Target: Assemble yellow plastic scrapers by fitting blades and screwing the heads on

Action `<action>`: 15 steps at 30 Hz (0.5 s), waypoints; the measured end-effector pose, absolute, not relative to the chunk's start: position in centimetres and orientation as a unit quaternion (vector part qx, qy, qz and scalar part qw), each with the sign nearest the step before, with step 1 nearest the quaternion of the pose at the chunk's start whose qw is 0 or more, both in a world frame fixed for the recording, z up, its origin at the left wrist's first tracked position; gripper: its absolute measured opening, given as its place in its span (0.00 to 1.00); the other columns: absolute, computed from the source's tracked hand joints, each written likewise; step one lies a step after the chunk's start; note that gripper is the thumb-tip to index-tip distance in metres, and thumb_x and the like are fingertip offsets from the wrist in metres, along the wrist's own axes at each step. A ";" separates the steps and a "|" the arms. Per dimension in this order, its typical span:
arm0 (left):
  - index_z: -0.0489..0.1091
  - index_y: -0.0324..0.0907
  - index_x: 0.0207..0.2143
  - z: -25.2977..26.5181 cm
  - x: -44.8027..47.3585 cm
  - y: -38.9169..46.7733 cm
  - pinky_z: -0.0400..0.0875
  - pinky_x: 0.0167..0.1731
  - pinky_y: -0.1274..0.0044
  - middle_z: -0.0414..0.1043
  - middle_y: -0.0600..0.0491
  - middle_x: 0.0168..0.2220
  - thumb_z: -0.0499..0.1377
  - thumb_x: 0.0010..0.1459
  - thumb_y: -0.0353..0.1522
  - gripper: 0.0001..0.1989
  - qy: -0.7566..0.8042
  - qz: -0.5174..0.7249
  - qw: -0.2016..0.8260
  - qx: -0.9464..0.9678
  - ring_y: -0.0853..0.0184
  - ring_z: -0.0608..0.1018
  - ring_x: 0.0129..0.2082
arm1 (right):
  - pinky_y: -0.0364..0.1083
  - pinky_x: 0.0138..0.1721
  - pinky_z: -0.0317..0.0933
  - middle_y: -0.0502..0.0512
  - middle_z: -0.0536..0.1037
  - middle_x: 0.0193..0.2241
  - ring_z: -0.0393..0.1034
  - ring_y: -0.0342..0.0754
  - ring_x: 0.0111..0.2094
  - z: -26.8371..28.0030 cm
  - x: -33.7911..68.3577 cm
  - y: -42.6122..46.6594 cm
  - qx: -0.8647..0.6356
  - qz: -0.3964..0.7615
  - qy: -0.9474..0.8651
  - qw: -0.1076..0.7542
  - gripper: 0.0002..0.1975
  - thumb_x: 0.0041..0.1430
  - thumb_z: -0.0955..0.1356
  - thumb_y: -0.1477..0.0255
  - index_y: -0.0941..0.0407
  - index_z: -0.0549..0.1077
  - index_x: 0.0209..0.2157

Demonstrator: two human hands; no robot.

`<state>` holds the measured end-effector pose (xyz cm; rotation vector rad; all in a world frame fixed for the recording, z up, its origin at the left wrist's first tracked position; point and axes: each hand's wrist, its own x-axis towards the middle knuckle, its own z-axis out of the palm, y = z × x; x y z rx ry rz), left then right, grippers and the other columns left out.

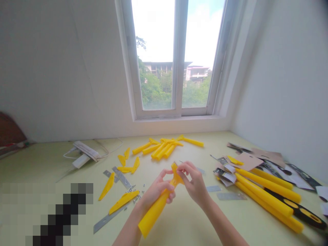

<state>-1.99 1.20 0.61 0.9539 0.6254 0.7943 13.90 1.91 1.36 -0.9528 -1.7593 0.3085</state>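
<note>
My left hand (164, 188) is wrapped round a yellow plastic scraper handle (153, 215), its thick end slanting down toward me. At the flared head of that handle, the fingers of my right hand (191, 176) are pinched together; whatever they hold is too small or hidden to make out. Left of my hands lie loose yellow head pieces (124, 199), flat grey metal blades (109, 218) and a scatter of small screws (134, 198). Beyond my hands, several yellow scraper handles (164, 149) are heaped together. Right of my right arm, more grey blades (231, 196) lie flat.
On the right, long yellow-handled scrapers (263, 194) lie beside cardboard packaging (269, 155) and a black-and-yellow handle (301, 212). A white power strip (85, 150) with cables sits at the back left. The window (176, 61) rises behind the table. Pixelation covers the lower left corner.
</note>
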 end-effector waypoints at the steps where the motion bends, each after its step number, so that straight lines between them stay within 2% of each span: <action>1: 0.54 0.47 0.41 0.6 -2.0 1.2 0.52 0.16 0.84 0.63 0.58 0.26 0.53 0.42 0.24 0.21 0.288 0.366 0.767 0.440 0.77 0.66 0.17 | 0.44 0.31 0.58 0.52 0.68 0.25 0.62 0.45 0.29 1.4 13.9 1.9 -0.397 0.132 -0.740 0.527 0.07 0.55 0.60 0.77 0.56 0.67 0.27; 5: 0.54 0.47 0.40 0.6 -1.9 1.2 0.51 0.16 0.84 0.62 0.59 0.24 0.54 0.42 0.25 0.21 0.289 0.367 0.766 0.442 0.76 0.66 0.17 | 0.43 0.30 0.58 0.51 0.67 0.25 0.61 0.45 0.29 1.4 14.0 1.9 -0.390 0.138 -0.745 0.523 0.07 0.54 0.60 0.78 0.55 0.67 0.27; 12: 0.55 0.47 0.41 1.0 -2.0 1.1 0.51 0.15 0.84 0.64 0.57 0.28 0.54 0.41 0.25 0.21 0.295 0.365 0.767 0.438 0.78 0.66 0.17 | 0.43 0.29 0.58 0.51 0.68 0.25 0.61 0.44 0.28 1.4 13.9 2.0 -0.398 0.151 -0.724 0.543 0.05 0.53 0.62 0.77 0.56 0.67 0.27; 15: 0.55 0.47 0.41 1.0 -2.0 1.0 0.51 0.15 0.84 0.63 0.58 0.26 0.54 0.41 0.25 0.21 0.296 0.365 0.765 0.441 0.77 0.66 0.17 | 0.43 0.29 0.58 0.51 0.67 0.25 0.61 0.44 0.27 1.3 13.9 2.0 -0.399 0.156 -0.720 0.546 0.04 0.53 0.62 0.77 0.56 0.66 0.27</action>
